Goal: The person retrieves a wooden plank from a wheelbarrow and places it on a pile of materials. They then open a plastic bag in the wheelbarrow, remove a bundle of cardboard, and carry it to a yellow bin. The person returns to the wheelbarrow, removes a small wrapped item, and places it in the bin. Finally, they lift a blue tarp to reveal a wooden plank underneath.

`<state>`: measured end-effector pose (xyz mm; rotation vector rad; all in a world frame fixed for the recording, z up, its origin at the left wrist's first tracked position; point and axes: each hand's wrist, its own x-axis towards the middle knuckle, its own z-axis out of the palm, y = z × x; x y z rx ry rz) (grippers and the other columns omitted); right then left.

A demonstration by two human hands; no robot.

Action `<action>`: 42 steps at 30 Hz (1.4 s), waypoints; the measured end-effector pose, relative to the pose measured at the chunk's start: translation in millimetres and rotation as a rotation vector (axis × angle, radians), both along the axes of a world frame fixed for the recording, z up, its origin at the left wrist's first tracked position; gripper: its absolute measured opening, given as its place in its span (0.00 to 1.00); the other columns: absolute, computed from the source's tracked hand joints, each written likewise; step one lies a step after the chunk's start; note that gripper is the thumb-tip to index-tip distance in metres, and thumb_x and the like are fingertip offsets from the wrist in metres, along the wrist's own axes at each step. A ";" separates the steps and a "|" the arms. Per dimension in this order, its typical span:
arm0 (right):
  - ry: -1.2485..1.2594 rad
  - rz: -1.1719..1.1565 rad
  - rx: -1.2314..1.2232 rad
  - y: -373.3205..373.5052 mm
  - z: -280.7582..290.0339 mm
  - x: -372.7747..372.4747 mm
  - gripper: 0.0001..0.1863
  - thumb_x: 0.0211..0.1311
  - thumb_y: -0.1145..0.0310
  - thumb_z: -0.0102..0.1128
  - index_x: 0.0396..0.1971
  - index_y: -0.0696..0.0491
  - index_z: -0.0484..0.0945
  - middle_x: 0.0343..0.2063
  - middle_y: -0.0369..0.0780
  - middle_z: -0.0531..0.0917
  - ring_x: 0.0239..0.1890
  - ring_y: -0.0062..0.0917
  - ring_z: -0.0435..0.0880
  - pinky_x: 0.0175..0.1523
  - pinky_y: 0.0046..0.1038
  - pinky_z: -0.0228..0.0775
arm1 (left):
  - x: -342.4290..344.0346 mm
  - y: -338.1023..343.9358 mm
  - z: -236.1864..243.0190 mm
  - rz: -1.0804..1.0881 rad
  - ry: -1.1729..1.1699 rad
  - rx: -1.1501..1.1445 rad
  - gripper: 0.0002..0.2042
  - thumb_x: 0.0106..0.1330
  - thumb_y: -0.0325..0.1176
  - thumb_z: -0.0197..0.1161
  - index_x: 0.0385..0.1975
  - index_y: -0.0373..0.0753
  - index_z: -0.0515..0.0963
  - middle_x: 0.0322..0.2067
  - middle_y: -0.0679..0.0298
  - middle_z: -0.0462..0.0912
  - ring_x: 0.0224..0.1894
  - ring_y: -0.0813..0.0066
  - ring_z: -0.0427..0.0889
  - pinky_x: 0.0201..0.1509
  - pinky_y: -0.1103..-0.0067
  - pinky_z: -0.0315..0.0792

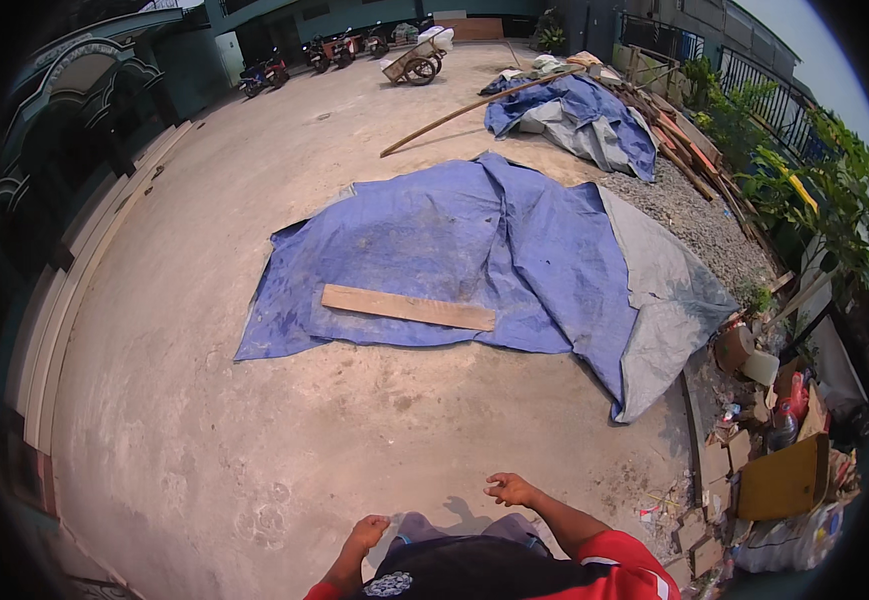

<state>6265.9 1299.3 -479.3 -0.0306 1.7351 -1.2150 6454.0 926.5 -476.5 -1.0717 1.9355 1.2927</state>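
My right hand (511,490) is held out in front of my body, fingers loosely bent and apart, with nothing in it. Lower and to the left, my left hand (366,532) hangs beside my thigh, its fingers loosely extended and no object visible in them. Both hands are away from any object. Ahead on the ground lies a big blue tarp (404,230), creased, its right part folded over to a grey underside (669,290). A wooden plank (407,307) rests flat across the tarp's near edge.
Beyond the tarp, a long pole (464,112) leans on a second tarp-covered heap (579,115). Gravel (669,215) and stacked timber (694,150) line the right. Near right sits clutter with a yellowish board (782,477). A two-wheeled cart (416,65) and several motorbikes stand far back.
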 end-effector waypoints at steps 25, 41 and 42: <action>0.184 0.105 0.557 -632.2 -89.5 -384.4 0.09 0.54 0.69 0.52 0.25 0.61 0.75 0.13 0.44 0.77 0.13 0.32 0.78 0.16 0.34 0.72 | -69.1 -503.7 -14.7 0.395 0.204 0.303 0.26 0.68 0.52 0.48 0.56 0.37 0.67 0.52 0.55 0.72 0.49 0.61 0.75 0.48 0.64 0.74; 0.768 0.702 0.030 -1359.9 33.6 -601.4 0.26 0.56 0.54 0.61 0.49 0.56 0.76 0.43 0.51 0.81 0.49 0.38 0.80 0.53 0.32 0.71 | -258.0 -946.1 -27.6 1.372 -0.060 0.239 0.23 0.67 0.48 0.52 0.54 0.37 0.67 0.37 0.58 0.79 0.36 0.64 0.77 0.37 0.67 0.72; 0.727 0.655 0.166 -1343.0 18.4 -617.0 0.27 0.55 0.52 0.59 0.47 0.58 0.77 0.45 0.53 0.80 0.51 0.44 0.77 0.56 0.37 0.68 | -267.5 -993.0 -30.9 1.394 -0.058 0.232 0.22 0.67 0.47 0.52 0.53 0.38 0.67 0.37 0.58 0.79 0.36 0.64 0.77 0.37 0.67 0.72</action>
